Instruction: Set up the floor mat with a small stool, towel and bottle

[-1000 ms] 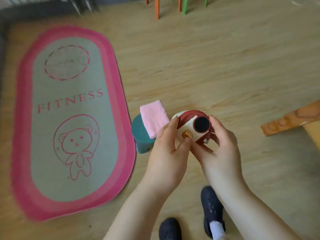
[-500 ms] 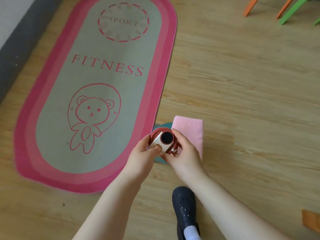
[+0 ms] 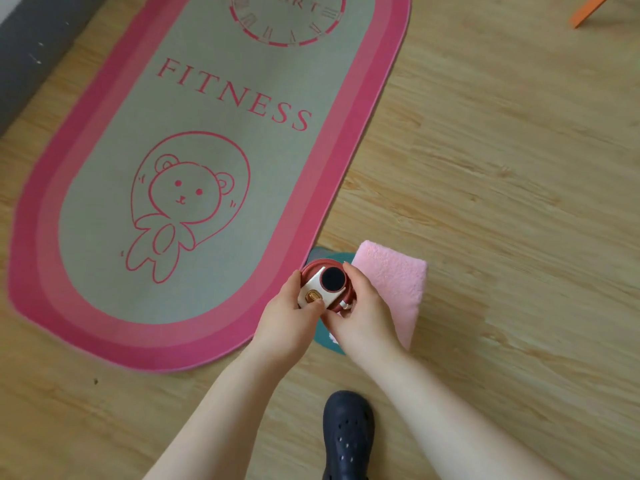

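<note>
The bottle point(image 3: 325, 285) has come lower, over the stool point(image 3: 323, 336) at the mat's point(image 3: 194, 327) right edge. Left hand point(image 3: 287, 318) and right hand point(image 3: 363, 313) both grasp it. The towel point(image 3: 394, 285) lies on the stool.

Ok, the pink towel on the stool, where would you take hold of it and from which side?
Grip the pink towel by its long right edge, coming from the right: it lies folded flat over the teal stool, and both hands hold the bottle on its left.

bare forearms, no sleeves; a dark navy perforated clog point(image 3: 348, 434) on one foot.
</note>
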